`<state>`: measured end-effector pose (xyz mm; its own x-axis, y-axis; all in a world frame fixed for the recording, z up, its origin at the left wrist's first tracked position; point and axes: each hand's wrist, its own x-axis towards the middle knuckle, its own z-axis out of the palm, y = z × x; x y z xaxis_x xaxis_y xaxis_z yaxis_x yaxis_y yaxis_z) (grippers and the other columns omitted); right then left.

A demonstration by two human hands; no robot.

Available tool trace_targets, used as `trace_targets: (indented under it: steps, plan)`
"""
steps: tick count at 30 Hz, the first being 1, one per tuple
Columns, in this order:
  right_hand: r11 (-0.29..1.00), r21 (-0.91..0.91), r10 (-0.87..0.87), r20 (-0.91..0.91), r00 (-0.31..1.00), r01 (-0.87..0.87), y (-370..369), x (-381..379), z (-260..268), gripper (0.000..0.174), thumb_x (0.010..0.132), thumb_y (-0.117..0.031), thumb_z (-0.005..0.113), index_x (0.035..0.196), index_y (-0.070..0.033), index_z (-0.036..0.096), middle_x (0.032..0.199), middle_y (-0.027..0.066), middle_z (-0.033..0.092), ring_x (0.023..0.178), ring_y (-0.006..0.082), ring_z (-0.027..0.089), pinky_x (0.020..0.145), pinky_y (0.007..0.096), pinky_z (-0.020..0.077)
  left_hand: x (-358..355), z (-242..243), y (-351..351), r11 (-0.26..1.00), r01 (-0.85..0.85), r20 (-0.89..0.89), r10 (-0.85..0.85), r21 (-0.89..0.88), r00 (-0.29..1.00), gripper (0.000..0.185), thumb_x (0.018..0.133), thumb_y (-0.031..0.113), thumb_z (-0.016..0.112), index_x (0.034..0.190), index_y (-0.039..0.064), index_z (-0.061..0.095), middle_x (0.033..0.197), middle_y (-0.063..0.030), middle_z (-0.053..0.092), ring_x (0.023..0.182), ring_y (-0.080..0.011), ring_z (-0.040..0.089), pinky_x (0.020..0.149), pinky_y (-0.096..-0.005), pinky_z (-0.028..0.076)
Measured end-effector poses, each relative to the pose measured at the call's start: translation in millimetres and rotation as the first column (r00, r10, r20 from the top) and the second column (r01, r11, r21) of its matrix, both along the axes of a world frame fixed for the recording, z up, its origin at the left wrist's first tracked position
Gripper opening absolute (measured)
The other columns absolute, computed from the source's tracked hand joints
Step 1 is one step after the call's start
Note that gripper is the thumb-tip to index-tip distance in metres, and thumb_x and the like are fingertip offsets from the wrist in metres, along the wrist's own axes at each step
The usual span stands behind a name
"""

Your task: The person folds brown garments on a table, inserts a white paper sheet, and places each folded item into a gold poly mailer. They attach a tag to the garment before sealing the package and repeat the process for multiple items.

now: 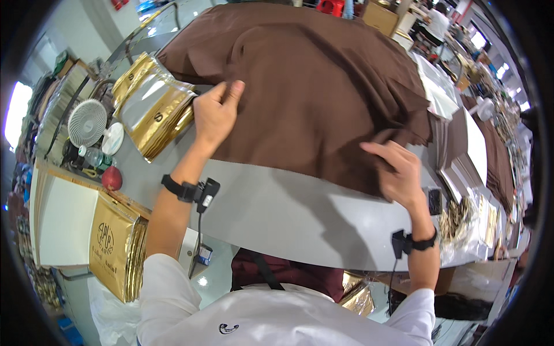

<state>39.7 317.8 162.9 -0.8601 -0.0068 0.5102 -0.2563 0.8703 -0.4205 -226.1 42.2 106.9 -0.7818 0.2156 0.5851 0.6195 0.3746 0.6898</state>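
A large brown cloth (294,104) is spread over the grey table (259,203), creased and bunched towards its right side. My left hand (216,112) is closed at the cloth's left edge, thumb pointing up, and seems to pinch the fabric. At the near right corner, my right hand (396,171) grips a raised fold of the same cloth; motion blurs the fingers a little. Just left of my left hand lies a stack of gold and clear plastic bags (156,108).
A white fan (88,123), a plastic bottle (96,156) and a red round object (112,178) stand at the left. Gold bags (114,246) hang over the near left edge. On the right are stacked boards (465,147) and crumpled clear plastic (471,225). A person (436,24) sits far right.
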Motion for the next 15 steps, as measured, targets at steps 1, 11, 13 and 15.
trace_targets:
  steps: [1, 11, 13, 15]
  plan:
    - [0.996, 0.01, 0.085, -0.092, 0.992, -0.084, -14, -13, 1, 0.05, 0.076, 0.017, 0.063, 0.12, -0.006, 0.075, 0.078, 0.0106, 0.065, 0.069, 0.0268, 0.062, 0.066, 0.0332, 0.0513, 19, 3, 11, 0.997, 0.053, 0.014, -0.052, -0.065, 0.999, 0.039, 0.099, 0.035, 0.073, 0.092, -0.003, 0.07, 0.071, -0.0225, 0.062, 0.059, -0.0252, 0.039, 0.059, -0.0352, 0.045]
    - [0.95, -0.264, 0.223, 0.2, 0.954, -0.166, -39, -36, 1, 0.064, 0.084, -0.005, 0.078, 0.145, -0.014, 0.061, 0.094, 0.0179, 0.076, 0.08, 0.0382, 0.071, 0.076, 0.0404, 0.0562, 138, -15, 61, 0.803, 0.588, 0.062, -0.595, 0.099, 0.801, 0.034, 0.108, 0.03, 0.056, 0.11, 0.001, 0.073, 0.073, -0.0184, 0.064, 0.061, -0.0329, 0.062, 0.058, -0.0377, 0.048]
    - [0.964, -0.22, 0.201, 0.238, 0.95, -0.148, -36, -31, -7, 0.056, 0.084, -0.009, 0.08, 0.138, -0.01, 0.066, 0.097, 0.019, 0.077, 0.082, 0.0373, 0.072, 0.077, 0.0399, 0.0565, 144, -18, 61, 0.796, 0.595, 0.097, -0.604, 0.109, 0.791, 0.044, 0.11, 0.039, 0.051, 0.107, 0.0, 0.073, 0.07, -0.0173, 0.062, 0.059, -0.0323, 0.059, 0.057, -0.0382, 0.047]
    - [0.974, -0.198, 0.151, 0.198, 0.968, -0.111, -37, -27, -15, 0.038, 0.084, -0.01, 0.08, 0.121, -0.006, 0.075, 0.096, 0.0193, 0.077, 0.082, 0.0358, 0.073, 0.077, 0.0396, 0.057, 150, -22, 58, 0.802, 0.592, 0.16, -0.597, 0.084, 0.786, 0.054, 0.111, 0.046, 0.047, 0.105, 0.0, 0.074, 0.068, -0.0162, 0.061, 0.059, -0.0317, 0.057, 0.058, -0.0385, 0.046]
